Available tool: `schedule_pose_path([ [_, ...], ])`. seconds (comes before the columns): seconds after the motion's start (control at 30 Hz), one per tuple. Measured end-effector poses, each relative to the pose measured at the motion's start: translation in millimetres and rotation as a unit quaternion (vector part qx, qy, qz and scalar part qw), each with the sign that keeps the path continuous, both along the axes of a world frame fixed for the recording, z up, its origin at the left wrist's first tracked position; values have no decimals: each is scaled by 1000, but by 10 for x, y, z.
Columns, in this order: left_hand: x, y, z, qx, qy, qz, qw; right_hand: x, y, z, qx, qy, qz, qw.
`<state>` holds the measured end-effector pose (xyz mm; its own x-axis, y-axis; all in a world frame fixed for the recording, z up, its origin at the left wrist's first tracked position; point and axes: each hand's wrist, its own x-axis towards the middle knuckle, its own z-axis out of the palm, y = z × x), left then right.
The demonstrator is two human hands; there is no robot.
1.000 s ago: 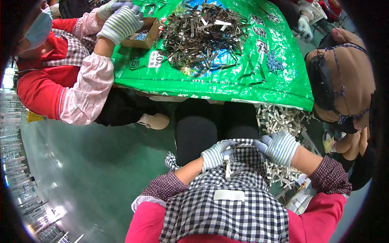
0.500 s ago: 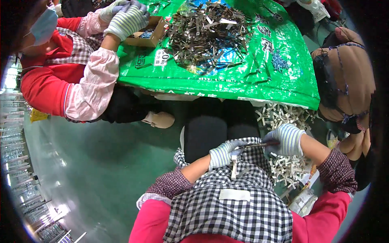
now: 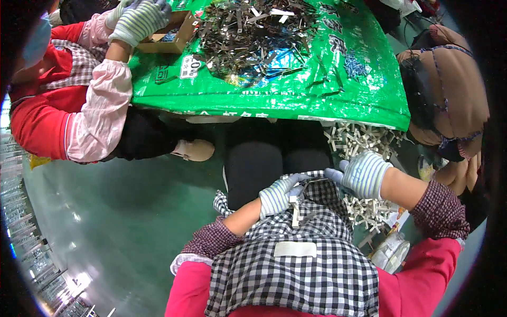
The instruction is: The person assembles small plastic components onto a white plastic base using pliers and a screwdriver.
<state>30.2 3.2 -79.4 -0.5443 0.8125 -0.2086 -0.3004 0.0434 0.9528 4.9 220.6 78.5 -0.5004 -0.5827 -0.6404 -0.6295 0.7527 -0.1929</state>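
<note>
My left hand (image 3: 282, 197), in a striped knit glove, is closed on a white branched piece (image 3: 296, 215) above my lap, and one arm of the piece hangs down below the fingers. A thin metal strip or shaft (image 3: 317, 181) runs from the left fingertips toward my right hand (image 3: 365, 175). The right hand, gloved alike, has its thumb and forefinger close together near the right end of that metal. Its palm side is turned away, so what it grips is hidden. Beneath and beyond the right hand lies a heap of white branched pieces (image 3: 367, 212).
Ahead stands a table covered with a green plastic sheet (image 3: 206, 103), bearing a pile of dark metal strips (image 3: 253, 39), small blue parts (image 3: 355, 67) and a cardboard box (image 3: 182, 37). A co-worker's gloved hand (image 3: 138, 24) is at left. A brown-covered seat (image 3: 449, 90) stands at right.
The dark-handled tool between my hands no longer shows. My right thumb and forefinger now reach out toward the left hand, which keeps the white piece. The whole view has shifted slightly.
</note>
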Motion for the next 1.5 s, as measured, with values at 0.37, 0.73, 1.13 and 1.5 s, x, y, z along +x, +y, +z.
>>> schedule_pose_path([
  [0.37, 38, -71, -37, -23, -106, -43, 993, 132, 16, -149, -30, -160, -184, 969],
  [0.73, 173, -90, 471, -7, -98, 94, 991, 516, 87, 175, -93, 13, -174, 980],
  [1.13, 285, -88, 1554, 260, 81, 235, 933, 996, -212, 57, -632, 8, -485, 605],
  [1.5, 452, 27, 1294, -62, 21, -31, 997, 1154, -166, -186, -579, -10, -481, 658],
])
